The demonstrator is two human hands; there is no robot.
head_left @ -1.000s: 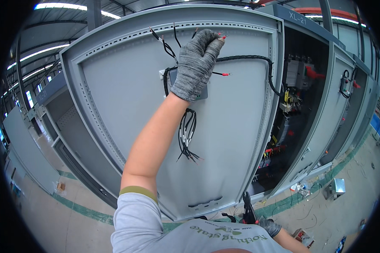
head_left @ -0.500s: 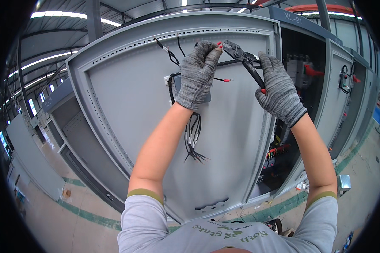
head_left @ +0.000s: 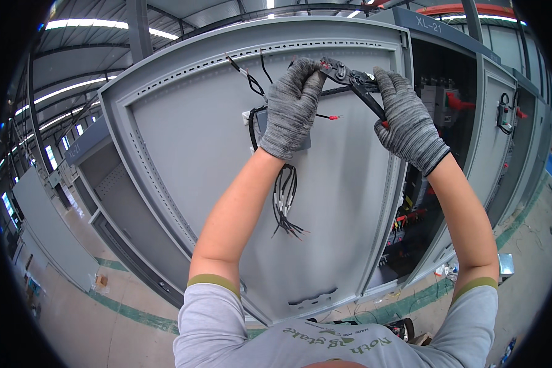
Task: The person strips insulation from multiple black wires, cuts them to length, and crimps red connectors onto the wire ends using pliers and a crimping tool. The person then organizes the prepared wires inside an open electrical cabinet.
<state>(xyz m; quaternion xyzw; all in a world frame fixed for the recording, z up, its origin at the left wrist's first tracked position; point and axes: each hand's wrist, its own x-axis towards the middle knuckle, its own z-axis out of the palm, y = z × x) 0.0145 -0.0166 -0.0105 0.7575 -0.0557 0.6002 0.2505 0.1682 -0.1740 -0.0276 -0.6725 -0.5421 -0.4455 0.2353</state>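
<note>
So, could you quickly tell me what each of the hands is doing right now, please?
Left hand: closed, pinching a wire against the grey cabinet door.
Right hand: closed on black crimping pliers.

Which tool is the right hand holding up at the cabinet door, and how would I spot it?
Start at the big grey cabinet door. Near its top edge, two grey-gloved hands meet: the left hand pinches wires, and the right hand grips the crimping pliers. They are dark metal with a riveted head, unlike the thin black wires dangling below.
</note>
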